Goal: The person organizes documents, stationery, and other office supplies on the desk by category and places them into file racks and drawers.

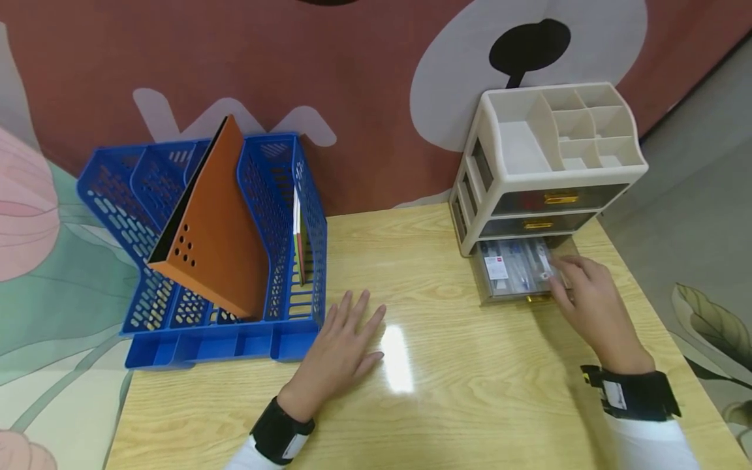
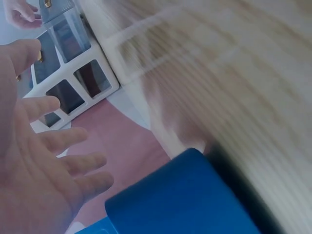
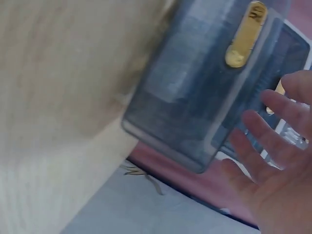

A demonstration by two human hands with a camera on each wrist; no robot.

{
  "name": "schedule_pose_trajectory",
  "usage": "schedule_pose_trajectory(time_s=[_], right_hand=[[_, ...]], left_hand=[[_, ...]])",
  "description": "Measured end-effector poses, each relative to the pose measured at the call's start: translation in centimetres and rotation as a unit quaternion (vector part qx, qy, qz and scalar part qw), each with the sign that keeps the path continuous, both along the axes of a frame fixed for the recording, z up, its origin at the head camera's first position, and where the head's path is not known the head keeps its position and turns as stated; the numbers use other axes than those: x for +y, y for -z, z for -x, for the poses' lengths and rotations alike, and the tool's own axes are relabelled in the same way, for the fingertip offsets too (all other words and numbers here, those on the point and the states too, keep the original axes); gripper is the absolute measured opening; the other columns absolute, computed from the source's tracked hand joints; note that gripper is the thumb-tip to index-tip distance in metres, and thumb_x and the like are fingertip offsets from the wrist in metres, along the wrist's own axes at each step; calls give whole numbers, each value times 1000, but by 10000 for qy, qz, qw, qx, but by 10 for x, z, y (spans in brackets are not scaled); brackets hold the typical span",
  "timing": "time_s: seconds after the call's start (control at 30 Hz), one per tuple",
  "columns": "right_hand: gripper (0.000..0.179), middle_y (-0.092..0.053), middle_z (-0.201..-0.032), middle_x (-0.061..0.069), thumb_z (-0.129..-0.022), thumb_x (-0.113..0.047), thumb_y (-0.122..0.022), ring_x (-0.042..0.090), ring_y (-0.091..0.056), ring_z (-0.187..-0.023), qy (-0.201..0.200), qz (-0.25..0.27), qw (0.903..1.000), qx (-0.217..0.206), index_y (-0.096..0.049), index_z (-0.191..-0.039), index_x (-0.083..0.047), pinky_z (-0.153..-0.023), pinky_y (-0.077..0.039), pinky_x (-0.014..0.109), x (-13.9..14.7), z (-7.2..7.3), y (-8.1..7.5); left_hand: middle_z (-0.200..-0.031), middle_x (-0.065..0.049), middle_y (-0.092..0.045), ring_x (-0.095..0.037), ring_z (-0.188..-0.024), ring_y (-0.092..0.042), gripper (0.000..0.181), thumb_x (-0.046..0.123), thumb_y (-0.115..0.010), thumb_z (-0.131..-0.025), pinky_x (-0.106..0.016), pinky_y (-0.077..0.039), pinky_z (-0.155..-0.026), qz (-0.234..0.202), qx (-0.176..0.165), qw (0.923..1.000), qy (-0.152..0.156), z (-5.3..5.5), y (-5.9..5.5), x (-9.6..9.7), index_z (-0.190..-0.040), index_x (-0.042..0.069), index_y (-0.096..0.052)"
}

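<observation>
My right hand (image 1: 596,310) is over the right side of a pulled-out clear drawer (image 1: 490,295), its fingers loosely bent and thumb apart from the index fingertip. In the right wrist view the fingers (image 3: 251,146) appear spread beside the drawer's gold handle (image 3: 246,34). Inside lie clear plastic packets (image 1: 517,264) and a white label (image 1: 496,267); the fingers partly hide the right part. My left hand (image 1: 335,356) rests palm down on the wooden table, fingers spread, beside the front right corner of a blue desk file rack (image 1: 229,346).
The drawer belongs to a cream desktop organiser (image 1: 572,171) with top compartments and two pushed-in drawers above. An orange file holder (image 1: 226,241) leans in the blue rack, with thin booklets (image 1: 298,245) to its right. A patterned cloth (image 1: 376,98) hangs behind the table (image 1: 411,261).
</observation>
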State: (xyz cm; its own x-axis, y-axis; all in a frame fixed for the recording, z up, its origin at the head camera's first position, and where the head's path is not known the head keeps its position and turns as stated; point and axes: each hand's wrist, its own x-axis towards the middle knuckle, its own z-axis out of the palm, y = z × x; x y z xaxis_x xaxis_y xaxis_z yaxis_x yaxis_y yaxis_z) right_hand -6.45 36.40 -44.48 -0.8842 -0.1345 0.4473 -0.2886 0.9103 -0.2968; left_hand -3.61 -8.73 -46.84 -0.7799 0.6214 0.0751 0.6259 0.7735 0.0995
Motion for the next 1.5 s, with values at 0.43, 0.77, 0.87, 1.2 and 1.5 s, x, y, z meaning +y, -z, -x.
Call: schedule_pose_trajectory(time_s=[0.43,0.77,0.87,1.2,1.5], right_hand=[[43,-41,-146,38,-93,1,-65,61,-39,-131,1193,847,9875,594,-55,-132,14,-91,-39,71,0,-25,22],[55,-24,-157,26,-98,-11,-60,36,-32,-142,2229,2350,9460,145,-39,-147,4,-116,-37,48,-13,-34,30],[58,-23,-154,16,-97,-8,-58,22,-41,-126,2630,2932,9191,-119,-36,-151,-4,-100,-41,30,-16,-36,30],[26,-41,-109,-6,-99,-10,-54,0,-57,-81,3213,4966,7970,-1226,-41,-117,-24,-65,-52,7,-22,-38,35],[20,-62,-101,2,-106,-6,-51,9,-72,-84,1906,7059,6628,-1612,-38,-121,-10,-78,-63,23,-37,-37,42]], left_hand=[[-169,-21,-25,-48,-154,-26,78,55,-57,-101,-62,-35,-120,-73,170,9998,48,5,-1,7,-164,19,-29],[-169,-21,-25,-48,-154,-28,78,55,-56,-101,-62,-34,-120,-44,132,9999,15,5,-4,8,-164,19,-29],[-169,-21,-25,-48,-154,-27,78,55,-56,-101,-62,-34,-120,-72,115,9999,13,5,-4,9,-165,19,-28],[-169,-21,-26,-48,-154,-27,79,55,-59,-100,-63,-36,-119,-91,4,10000,-14,6,-6,12,-164,19,-30],[-169,-21,-26,-47,-154,-27,79,57,-58,-100,-62,-34,-120,6,94,10000,25,7,-9,13,-164,20,-31]])
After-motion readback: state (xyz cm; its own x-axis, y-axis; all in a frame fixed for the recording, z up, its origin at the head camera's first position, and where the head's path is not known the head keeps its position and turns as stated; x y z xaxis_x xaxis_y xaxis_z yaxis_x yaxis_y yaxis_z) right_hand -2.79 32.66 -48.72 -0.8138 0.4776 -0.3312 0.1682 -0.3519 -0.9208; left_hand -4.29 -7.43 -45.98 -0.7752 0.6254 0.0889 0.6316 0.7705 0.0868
